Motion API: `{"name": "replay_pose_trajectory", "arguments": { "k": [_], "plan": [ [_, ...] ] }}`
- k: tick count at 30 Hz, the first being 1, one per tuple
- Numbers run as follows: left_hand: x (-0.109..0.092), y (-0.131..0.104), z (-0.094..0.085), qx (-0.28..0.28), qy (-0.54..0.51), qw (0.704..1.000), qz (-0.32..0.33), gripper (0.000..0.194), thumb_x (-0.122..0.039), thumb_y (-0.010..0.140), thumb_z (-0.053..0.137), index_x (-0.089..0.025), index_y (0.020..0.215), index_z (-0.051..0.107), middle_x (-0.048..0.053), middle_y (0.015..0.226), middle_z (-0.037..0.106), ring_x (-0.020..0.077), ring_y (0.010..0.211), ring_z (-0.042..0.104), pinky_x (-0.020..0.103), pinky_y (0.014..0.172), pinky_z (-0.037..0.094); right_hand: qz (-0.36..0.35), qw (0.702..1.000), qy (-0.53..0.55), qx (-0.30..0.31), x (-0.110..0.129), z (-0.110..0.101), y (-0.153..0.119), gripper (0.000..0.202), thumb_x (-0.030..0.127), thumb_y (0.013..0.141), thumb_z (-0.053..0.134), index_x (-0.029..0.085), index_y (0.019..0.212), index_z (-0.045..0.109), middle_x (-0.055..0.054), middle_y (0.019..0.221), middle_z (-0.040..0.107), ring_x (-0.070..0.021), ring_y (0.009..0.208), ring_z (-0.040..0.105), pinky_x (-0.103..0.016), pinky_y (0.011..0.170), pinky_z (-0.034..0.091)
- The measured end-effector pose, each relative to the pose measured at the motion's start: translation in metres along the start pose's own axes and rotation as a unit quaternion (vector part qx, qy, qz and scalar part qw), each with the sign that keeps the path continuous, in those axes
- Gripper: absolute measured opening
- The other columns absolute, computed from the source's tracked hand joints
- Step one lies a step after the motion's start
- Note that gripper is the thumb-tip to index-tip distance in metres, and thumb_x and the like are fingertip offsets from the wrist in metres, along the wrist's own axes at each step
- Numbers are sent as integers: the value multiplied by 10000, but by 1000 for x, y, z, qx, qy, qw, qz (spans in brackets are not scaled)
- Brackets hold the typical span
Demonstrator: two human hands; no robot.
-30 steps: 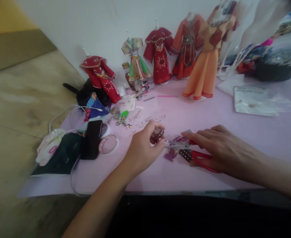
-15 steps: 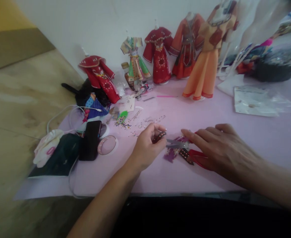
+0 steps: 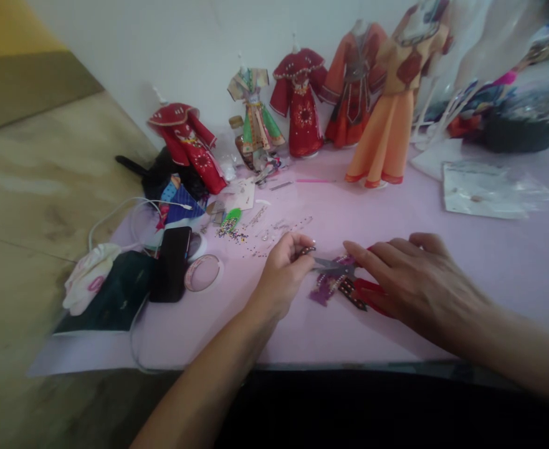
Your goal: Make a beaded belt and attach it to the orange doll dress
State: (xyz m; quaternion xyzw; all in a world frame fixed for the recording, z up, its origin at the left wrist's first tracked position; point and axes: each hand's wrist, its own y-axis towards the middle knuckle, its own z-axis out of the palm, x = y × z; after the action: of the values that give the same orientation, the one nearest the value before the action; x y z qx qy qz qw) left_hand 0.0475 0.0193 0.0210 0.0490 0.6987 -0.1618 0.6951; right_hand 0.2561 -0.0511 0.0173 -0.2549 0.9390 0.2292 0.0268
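Between the thumb and fingers of my left hand (image 3: 286, 268) is a small dark strip with light studs (image 3: 308, 250), mostly covered by the fingers. My right hand (image 3: 414, 274) grips red-handled scissors (image 3: 333, 267), whose slightly parted blades point left and reach the fingertips of my left hand. Under and beside the blades lies a purple beaded piece of fabric (image 3: 321, 293). A second dark studded strip (image 3: 353, 294) rests on the table just below the scissors' pivot.
Doll dresses on stands line the wall, among them an orange dress (image 3: 381, 137) and a red dress (image 3: 302, 118). Loose beads (image 3: 231, 234), a tape roll (image 3: 203, 273) and a black phone (image 3: 171, 265) lie left. A plastic packet (image 3: 482, 190) is at right.
The scissor blades have parted a little and shifted slightly at the left fingertips. Less of the studded strip shows in my left hand, which has tilted slightly.
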Motion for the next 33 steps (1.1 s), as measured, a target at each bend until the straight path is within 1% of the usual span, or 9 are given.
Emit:
{"name": "replay_pose_trajectory", "arguments": {
  "k": [4, 10, 16, 22, 26, 28, 30, 33],
  "plan": [
    [3, 1, 0, -2, 2, 1000, 4, 232, -121, 696, 599, -170, 923, 582, -14, 833, 557, 135, 798, 517, 298, 761, 383, 0, 1000, 1, -1, 1, 2, 0, 305, 247, 1078, 413, 108, 1321, 534, -30, 845, 677, -272, 729, 684, -424, 787, 331],
    [6, 2, -2, -7, 8, 1000, 3, 230, -115, 701, 584, -179, 922, 587, -15, 824, 560, 139, 787, 521, 298, 754, 376, -2, 1000, -5, 10, 1, 4, -1, 321, 253, 1051, 488, 120, 1342, 515, -33, 871, 679, -269, 751, 679, -420, 794, 328],
    [2, 0, -3, -11, -1, 1000, 4, 214, -85, 711, 587, -176, 905, 588, -26, 791, 549, 118, 743, 493, 264, 703, 354, 13, 999, 4, 39, -2, 2, -1, 408, 275, 1003, 591, 132, 1370, 487, -35, 896, 687, -269, 775, 680, -410, 786, 326],
    [-2, -2, -7, -17, -4, 1000, -5, 194, -105, 733, 644, -172, 907, 593, -27, 772, 584, 115, 753, 523, 248, 716, 377, 16, 999, 14, 36, -7, 3, -4, 397, 301, 1027, 560, 143, 1383, 483, -40, 910, 690, -266, 787, 677, -408, 786, 329],
    [-4, 0, -12, -31, -17, 999, -1, 243, -91, 696, 659, -167, 921, 608, -14, 811, 640, 114, 795, 554, 243, 747, 400, 15, 999, 19, 33, -18, 5, -11, 360, 296, 1046, 502, 146, 1373, 506, -57, 913, 695, -269, 780, 684, -410, 783, 343],
    [-5, 0, -15, -35, -21, 999, -2, 251, -109, 688, 679, -165, 924, 617, -10, 825, 647, 114, 800, 554, 241, 741, 404, 18, 999, 30, 33, -27, 8, -16, 369, 331, 1055, 486, 146, 1373, 518, -64, 914, 698, -267, 779, 691, -403, 770, 359],
    [-6, 0, -16, -33, -24, 999, -6, 252, -124, 687, 693, -163, 925, 620, -10, 820, 646, 111, 792, 549, 238, 732, 405, 33, 997, 54, 47, -39, 12, -22, 411, 389, 1053, 494, 154, 1389, 525, -61, 920, 705, -261, 793, 700, -391, 757, 381],
    [-5, 0, -17, -31, -25, 999, -9, 244, -133, 687, 700, -163, 917, 621, -12, 802, 640, 109, 775, 540, 235, 717, 405, 72, 989, 93, 91, -55, 18, -29, 479, 439, 1033, 514, 169, 1429, 528, -72, 990, 731, -266, 863, 717, -402, 785, 427]
  ]
}}
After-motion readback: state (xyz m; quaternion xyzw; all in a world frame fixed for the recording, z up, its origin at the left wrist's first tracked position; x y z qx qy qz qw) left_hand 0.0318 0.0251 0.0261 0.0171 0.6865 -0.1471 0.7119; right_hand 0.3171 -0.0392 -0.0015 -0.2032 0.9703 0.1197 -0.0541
